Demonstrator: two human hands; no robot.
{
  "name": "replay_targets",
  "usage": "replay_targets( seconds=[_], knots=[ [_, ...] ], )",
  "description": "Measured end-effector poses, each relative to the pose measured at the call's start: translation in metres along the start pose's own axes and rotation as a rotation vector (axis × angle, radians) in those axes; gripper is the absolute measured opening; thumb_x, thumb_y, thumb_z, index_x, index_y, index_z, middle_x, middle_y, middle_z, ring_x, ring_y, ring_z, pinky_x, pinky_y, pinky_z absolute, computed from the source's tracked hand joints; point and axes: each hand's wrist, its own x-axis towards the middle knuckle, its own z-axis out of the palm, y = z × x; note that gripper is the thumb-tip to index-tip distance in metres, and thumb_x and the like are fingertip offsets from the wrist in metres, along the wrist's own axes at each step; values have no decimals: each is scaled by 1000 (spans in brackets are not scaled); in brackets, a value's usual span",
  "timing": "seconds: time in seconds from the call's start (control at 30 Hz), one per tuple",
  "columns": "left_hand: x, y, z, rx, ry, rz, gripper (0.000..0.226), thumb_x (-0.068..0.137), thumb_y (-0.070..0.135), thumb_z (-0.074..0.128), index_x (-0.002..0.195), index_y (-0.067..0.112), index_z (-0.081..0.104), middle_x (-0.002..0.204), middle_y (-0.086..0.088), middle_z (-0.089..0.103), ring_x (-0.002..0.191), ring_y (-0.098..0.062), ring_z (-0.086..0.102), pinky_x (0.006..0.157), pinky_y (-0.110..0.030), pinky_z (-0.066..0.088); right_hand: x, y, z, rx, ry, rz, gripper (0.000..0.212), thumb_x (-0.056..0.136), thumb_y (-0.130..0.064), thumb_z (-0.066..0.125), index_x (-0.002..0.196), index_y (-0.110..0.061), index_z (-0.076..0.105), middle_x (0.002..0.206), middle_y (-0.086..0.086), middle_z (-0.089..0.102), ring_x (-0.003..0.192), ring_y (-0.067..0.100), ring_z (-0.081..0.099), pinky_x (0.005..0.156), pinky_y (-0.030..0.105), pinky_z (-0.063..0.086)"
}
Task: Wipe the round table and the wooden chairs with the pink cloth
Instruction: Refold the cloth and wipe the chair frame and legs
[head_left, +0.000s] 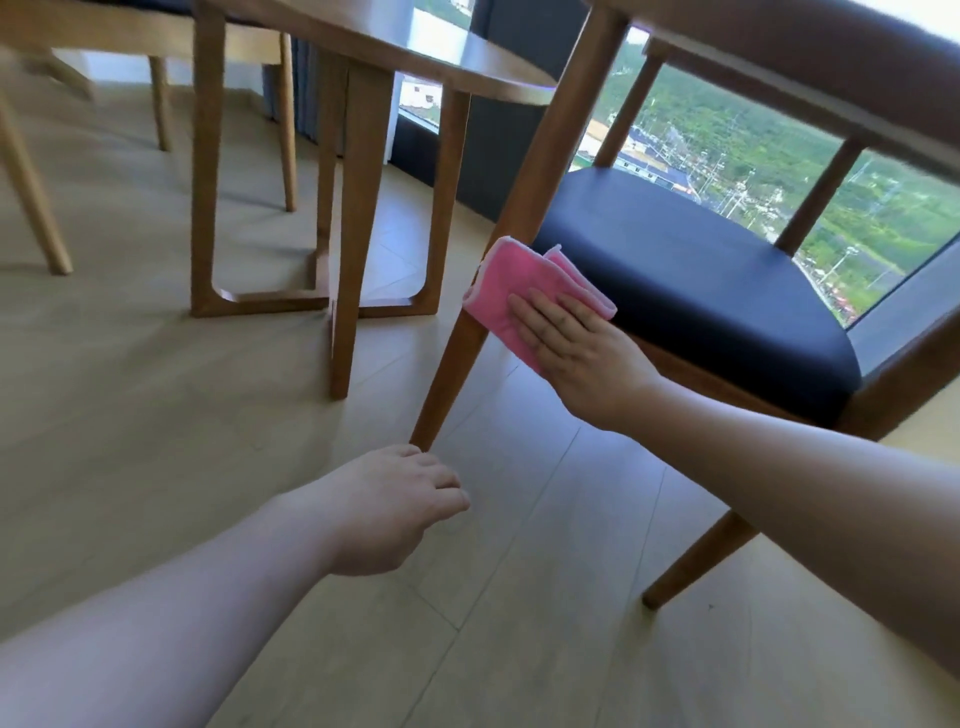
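Pale wood floor (156, 415) fills the lower left of the frame, with a big window (753, 156) at upper right looking far down on trees and roads. My right hand (576, 348) lies flat, fingers straight, pressing the pink cloth (524, 286) onto the front corner of the chair (701, 270) at centre right, where the slanted leg meets the dark seat pad. My left hand (389, 512) hangs loose and half curled at lower centre, holding nothing, right by the foot of that leg; can't tell if it touches the foot. Round table (415, 47) sits at upper centre, and another chair (31, 182) is at far left.

Risks, my guess: only a flat palm pins the cloth, so it could slide off the corner and drop to the floor; pushing hard on the slanted leg could shift the chair; the folded cloth may bunch and miss the leg's back side.

Containers: none in view, so no contents to report
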Motion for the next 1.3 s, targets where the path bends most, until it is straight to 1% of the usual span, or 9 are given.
replay_targets(
  seconds=[0.2,0.27,0.43,0.57,0.7,0.87,1.0,1.13,1.3],
  knots=[
    [2,-7,1,-7,37,9,53,92,8,41,142,26,38,143,6,43,131,-13,38,113,-31,26,22,-4,-6,-56,69,-7,64,91,-20,9,146,-12,-24,148,14,-36,136,32,-34,108,50,-28],
    [6,-5,3,-10,46,21,52,91,9,42,141,26,39,142,6,45,130,-13,38,113,-30,26,20,-4,-5,-79,68,-13,66,88,-17,5,146,-13,-26,150,14,-34,136,32,-34,108,49,-28],
    [19,5,5,-13,12,47,51,93,12,43,141,27,38,142,6,45,132,-12,37,114,-29,23,0,-6,7,-149,38,-23,65,92,-22,9,141,-6,-30,143,18,-39,132,34,-36,106,51,-27],
    [34,14,3,-29,-3,34,53,94,13,44,143,30,36,145,7,43,134,-12,36,114,-30,22,-46,5,29,-151,-14,-54,65,93,-21,7,139,-8,-36,144,15,-40,133,31,-37,107,49,-26],
    [60,30,1,-34,9,51,54,95,13,44,144,31,34,147,8,40,135,-12,34,112,-29,23,-108,21,57,-161,-70,-66,68,96,-21,14,138,-12,-38,145,11,-41,135,29,-35,109,48,-26],
    [93,58,5,-1,22,130,53,95,12,42,144,29,34,146,6,41,134,-13,35,112,-31,24,-182,38,81,-161,-46,1,67,94,-14,25,148,-18,-13,155,7,-17,143,25,-13,116,45,-14],
    [107,76,12,34,26,176,56,93,9,42,144,29,33,149,4,36,137,-16,29,114,-33,20,-226,40,89,-197,-154,11,66,96,-16,21,146,-17,-23,153,11,-27,140,30,-25,112,48,-18],
    [115,87,13,55,-4,179,60,91,7,37,146,29,28,155,4,27,142,-16,21,118,-34,12,-249,40,95,-254,-208,7,60,97,-16,11,146,-12,-24,152,16,-28,139,33,-25,110,49,-20],
    [114,95,13,38,-3,181,59,93,6,36,147,29,27,155,4,26,142,-16,19,116,-31,7,-264,36,100,-242,-207,17,60,98,-18,12,145,-10,-26,151,17,-28,139,34,-24,110,48,-20]
  ],
)
